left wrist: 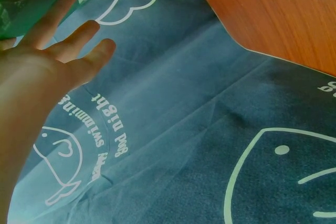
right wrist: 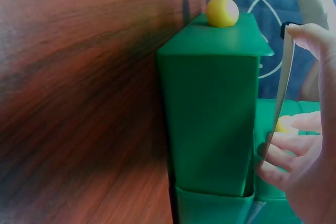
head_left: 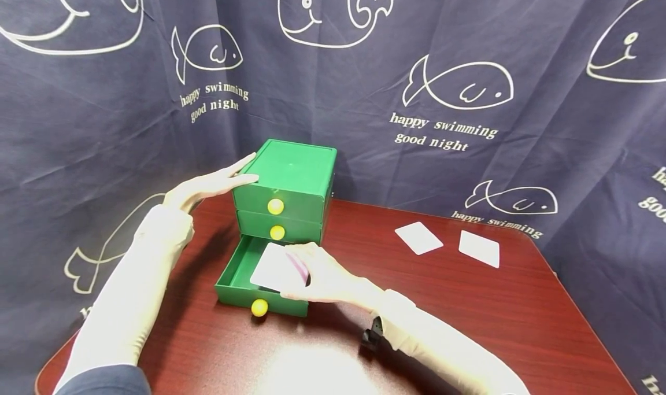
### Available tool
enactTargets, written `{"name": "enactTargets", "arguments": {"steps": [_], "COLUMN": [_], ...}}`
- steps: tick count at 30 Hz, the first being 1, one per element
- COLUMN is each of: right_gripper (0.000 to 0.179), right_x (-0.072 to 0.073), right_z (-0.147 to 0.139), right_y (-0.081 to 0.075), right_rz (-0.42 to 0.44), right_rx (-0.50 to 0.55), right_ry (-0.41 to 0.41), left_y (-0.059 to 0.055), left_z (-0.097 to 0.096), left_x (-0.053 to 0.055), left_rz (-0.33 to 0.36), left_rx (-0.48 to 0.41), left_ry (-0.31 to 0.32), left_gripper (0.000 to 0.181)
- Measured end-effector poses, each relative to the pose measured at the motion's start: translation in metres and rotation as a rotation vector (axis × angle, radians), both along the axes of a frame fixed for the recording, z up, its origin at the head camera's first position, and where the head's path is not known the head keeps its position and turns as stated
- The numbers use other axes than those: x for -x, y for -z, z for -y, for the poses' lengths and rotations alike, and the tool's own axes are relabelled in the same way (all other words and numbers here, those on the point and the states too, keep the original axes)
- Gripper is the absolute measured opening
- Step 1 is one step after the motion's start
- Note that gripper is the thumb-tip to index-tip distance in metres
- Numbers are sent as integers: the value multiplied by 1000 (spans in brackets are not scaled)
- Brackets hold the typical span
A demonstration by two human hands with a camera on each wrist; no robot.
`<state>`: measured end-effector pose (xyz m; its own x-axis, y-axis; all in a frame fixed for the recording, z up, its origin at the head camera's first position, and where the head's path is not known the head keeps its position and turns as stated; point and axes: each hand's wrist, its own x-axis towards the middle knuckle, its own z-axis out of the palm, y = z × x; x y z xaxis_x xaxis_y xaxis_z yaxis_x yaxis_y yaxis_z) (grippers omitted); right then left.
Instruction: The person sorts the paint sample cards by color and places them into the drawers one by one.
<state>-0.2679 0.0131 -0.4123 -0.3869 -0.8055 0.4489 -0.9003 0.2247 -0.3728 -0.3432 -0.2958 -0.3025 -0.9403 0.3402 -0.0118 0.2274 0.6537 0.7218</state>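
A green three-drawer box (head_left: 293, 166) with round yellow knobs stands on the table, its bottom drawer (head_left: 286, 303) pulled out. My left hand (head_left: 208, 185) rests on the box's upper left edge, fingers spread and fairly straight. Over the bottom drawer, my right hand (head_left: 325, 274) grips a white card (head_left: 273, 266) with a pinkish band along its right side. Thumb and fingers hold opposite edges of the card (right wrist: 284, 74), which looks thin edge-on in the right wrist view. The left wrist view shows the left hand (left wrist: 47, 61) against the box's side (left wrist: 21, 9).
Two white cards, one at the back (head_left: 418, 237) and another (head_left: 479, 248) to its right, lie flat on the reddish-brown table (head_left: 468, 314). A dark blue curtain (head_left: 359, 94) with white fish drawings hangs behind the box and around the table.
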Motion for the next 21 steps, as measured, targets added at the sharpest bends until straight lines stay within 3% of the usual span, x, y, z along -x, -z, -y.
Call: {"name": "enactTargets", "arguments": {"steps": [5, 11, 17, 21], "right_gripper": [72, 79, 65, 49], "right_x": [-1, -3, -3, 15], "right_z": [2, -1, -30, -67], "right_y": [3, 6, 3, 10], "right_rz": [-45, -39, -5, 13], "right_rx": [-93, -154, -48, 52], "right_ry": [84, 161, 250, 384], "left_y": [-2, -10, -19, -18], "left_z": [1, 0, 1, 0], "left_x": [-1, -3, -3, -3], "left_rz": [1, 8, 19, 31], "left_rx": [27, 68, 115, 112], "left_ry": [-1, 34, 33, 31], "left_gripper": [77, 77, 76, 76]}}
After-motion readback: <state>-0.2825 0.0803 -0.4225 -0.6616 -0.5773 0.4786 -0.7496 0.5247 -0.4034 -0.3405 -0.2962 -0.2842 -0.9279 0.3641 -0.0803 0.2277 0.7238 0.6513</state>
